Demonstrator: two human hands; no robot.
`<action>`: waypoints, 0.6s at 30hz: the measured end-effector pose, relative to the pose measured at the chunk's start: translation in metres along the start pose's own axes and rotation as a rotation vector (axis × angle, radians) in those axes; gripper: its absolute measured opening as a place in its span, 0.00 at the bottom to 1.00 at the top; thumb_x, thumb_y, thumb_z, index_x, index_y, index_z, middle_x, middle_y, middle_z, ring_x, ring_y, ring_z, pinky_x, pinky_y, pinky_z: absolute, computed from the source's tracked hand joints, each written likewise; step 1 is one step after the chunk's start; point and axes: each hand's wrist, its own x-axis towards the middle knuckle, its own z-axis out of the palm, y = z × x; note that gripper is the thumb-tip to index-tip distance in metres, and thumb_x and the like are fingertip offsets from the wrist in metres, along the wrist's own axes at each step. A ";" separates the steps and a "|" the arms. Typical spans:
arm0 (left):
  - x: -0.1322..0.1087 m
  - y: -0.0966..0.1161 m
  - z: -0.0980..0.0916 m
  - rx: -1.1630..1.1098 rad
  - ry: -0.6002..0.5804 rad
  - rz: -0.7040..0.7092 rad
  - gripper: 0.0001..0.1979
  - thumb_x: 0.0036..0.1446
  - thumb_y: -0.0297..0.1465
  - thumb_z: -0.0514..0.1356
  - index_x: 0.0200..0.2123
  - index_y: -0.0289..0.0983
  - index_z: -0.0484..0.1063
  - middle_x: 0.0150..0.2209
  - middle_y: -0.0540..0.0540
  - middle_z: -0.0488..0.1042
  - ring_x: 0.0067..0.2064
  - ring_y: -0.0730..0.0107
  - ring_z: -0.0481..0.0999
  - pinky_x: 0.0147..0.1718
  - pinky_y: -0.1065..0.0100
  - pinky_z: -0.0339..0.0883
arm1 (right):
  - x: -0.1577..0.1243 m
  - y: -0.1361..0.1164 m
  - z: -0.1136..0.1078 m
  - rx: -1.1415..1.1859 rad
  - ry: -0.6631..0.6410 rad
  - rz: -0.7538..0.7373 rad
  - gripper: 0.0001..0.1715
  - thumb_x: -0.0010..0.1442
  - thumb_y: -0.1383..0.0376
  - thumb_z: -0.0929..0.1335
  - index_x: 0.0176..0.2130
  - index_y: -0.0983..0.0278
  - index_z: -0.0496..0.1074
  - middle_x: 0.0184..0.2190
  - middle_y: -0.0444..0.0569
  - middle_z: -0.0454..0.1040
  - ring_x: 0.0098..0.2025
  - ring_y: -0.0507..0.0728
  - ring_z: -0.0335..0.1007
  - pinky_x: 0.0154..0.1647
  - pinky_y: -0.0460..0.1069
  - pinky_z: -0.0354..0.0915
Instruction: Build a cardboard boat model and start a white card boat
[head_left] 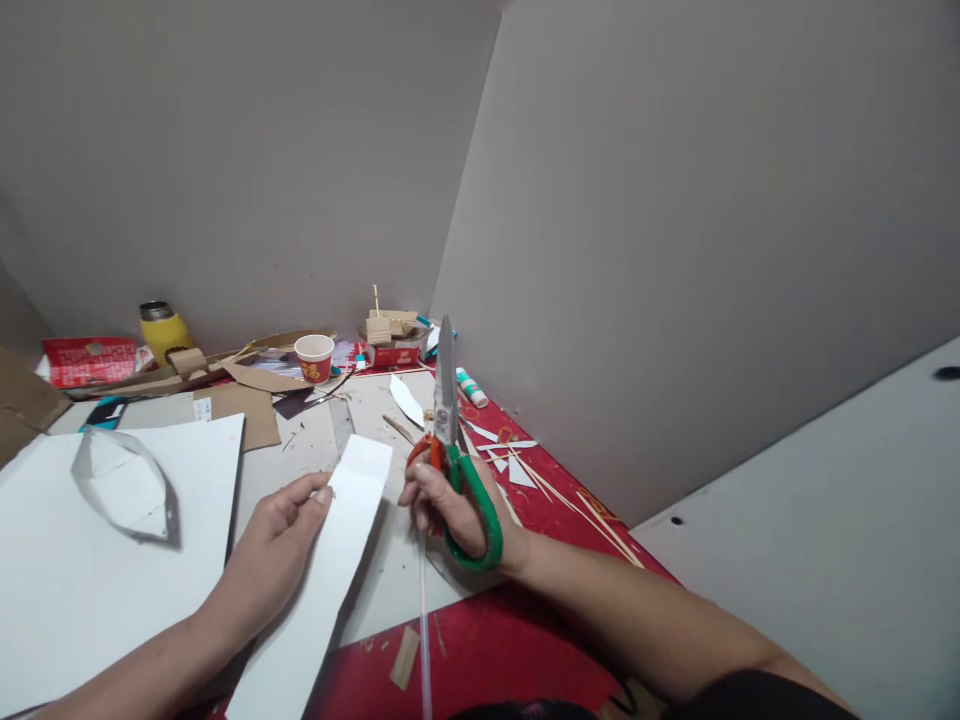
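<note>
My left hand (281, 540) pinches the left edge of a long white paper strip (330, 570), thumb on top. The strip runs from the middle of the table down past the lower edge of the view. In my right hand (457, 510) is a pair of scissors (480, 515) with green and orange handles. Their blades point up and away, look closed, and stand apart from the strip. To the left, a boat-shaped white paper piece (120, 490) rests on a large white sheet (45, 580).
Along the back are a yellow bottle (165, 330), a paper cup (313, 358), cardboard scraps (247, 415) and a small cardboard model (386, 328). A glue stick (472, 387), thin wooden sticks (555, 490) and paper offcuts (519, 472) lie at right on the red tablecloth (517, 625), near the wall.
</note>
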 end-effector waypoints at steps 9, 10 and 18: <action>-0.015 0.009 0.011 0.132 -0.218 0.077 0.16 0.59 0.42 0.56 0.40 0.39 0.77 0.31 0.47 0.76 0.33 0.66 0.70 0.32 0.69 0.63 | 0.000 -0.016 -0.005 -0.117 -0.106 0.033 0.13 0.52 0.57 0.71 0.28 0.63 0.67 0.18 0.40 0.63 0.15 0.47 0.57 0.14 0.43 0.55; -0.014 0.010 0.011 0.106 -0.223 0.054 0.16 0.58 0.42 0.56 0.38 0.38 0.77 0.30 0.48 0.76 0.31 0.67 0.70 0.30 0.70 0.62 | -0.001 -0.015 -0.005 -0.117 -0.126 0.042 0.13 0.53 0.57 0.70 0.27 0.63 0.67 0.17 0.39 0.62 0.15 0.47 0.56 0.14 0.43 0.55; 0.013 0.007 -0.015 -0.331 0.035 -0.160 0.10 0.48 0.37 0.64 0.28 0.34 0.75 0.22 0.49 0.73 0.22 0.75 0.68 0.20 0.75 0.60 | 0.014 -0.008 -0.016 0.177 0.245 -0.091 0.14 0.53 0.56 0.70 0.33 0.62 0.66 0.17 0.38 0.66 0.12 0.48 0.57 0.08 0.43 0.56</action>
